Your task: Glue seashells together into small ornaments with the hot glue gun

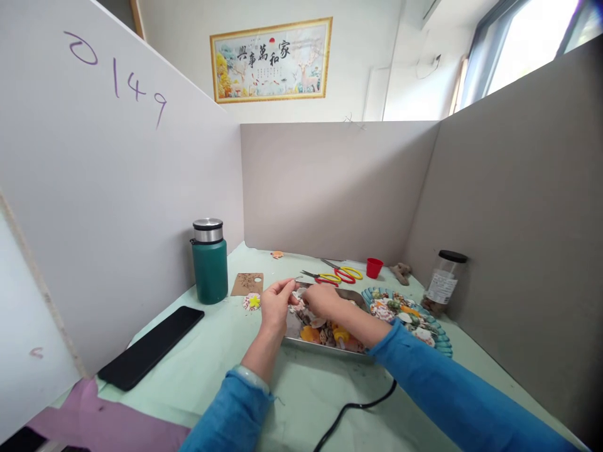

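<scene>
Here, shells [325,333] lie in the tray [325,349] beneath the right fingers [312,295].

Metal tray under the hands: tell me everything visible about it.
The tray looks like shiny silver metal, shallow and roughly rectangular, with raised walls and a rounded far-right corner. It sits flat on the light green tabletop, just left of the blue dish. Mixed shell-like pieces, some orange or yellow, cover much of its floor. The right hand is over it, the left hand at its left side; whether either touches the metal is unclear.
</scene>
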A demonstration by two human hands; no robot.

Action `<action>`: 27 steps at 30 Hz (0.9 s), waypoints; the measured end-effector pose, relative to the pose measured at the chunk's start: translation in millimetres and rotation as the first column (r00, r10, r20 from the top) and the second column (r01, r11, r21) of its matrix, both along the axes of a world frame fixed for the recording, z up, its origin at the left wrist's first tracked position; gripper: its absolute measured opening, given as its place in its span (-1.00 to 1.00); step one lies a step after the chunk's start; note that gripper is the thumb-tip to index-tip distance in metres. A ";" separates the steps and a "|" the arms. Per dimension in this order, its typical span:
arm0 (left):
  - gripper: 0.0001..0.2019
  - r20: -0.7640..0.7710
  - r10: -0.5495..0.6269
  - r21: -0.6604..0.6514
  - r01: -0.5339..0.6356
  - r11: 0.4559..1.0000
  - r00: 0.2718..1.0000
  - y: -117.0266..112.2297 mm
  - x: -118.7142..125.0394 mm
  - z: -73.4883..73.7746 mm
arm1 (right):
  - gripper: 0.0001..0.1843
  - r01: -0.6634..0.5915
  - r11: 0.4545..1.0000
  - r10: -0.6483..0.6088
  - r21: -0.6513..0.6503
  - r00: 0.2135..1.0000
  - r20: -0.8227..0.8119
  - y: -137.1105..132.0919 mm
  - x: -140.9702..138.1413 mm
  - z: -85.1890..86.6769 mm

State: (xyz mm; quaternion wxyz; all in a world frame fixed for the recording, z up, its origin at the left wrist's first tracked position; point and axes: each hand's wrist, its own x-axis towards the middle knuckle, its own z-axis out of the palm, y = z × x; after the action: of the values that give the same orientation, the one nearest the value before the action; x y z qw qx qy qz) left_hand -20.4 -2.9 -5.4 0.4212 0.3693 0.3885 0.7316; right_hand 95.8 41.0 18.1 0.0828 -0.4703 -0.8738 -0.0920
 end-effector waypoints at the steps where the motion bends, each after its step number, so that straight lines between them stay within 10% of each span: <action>1: -0.62 0.004 -0.001 0.002 0.001 1.000 1.000 -0.1 0.2 0.4 | -0.91 -0.008 1.000 0.008 0.002 1.000 -0.022 -2.3 4.6 3.7; 4: -0.64 0.006 -0.027 0.027 0.027 0.999 1.000 -0.5 2.3 3.1 | -0.75 -0.066 0.998 0.064 -0.008 0.985 -0.162 -13.6 21.1 13.9; 9: -0.65 -0.027 -0.079 0.052 0.081 0.995 0.996 -1.8 12.1 10.9 | -0.73 -0.256 0.965 0.140 -0.056 0.684 -0.716 -37.5 45.5 9.7; 19: -0.76 -0.400 0.139 0.178 -0.071 0.981 0.906 -7.5 30.3 3.5 | -0.81 -0.231 0.973 0.100 0.020 0.340 -0.935 -45.5 62.3 -11.9; 27: -0.83 -0.523 0.233 0.282 -0.091 0.955 0.820 -9.5 29.3 -2.9 | -0.80 -0.068 0.947 0.289 0.314 0.607 -0.740 -54.0 61.2 -12.9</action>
State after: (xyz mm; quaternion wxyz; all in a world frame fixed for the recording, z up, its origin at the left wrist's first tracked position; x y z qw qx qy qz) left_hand 8.9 -12.4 -8.3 0.1786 0.5785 0.4301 0.6697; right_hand 157.0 -13.0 5.1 0.5201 -0.3586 -0.7750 0.0176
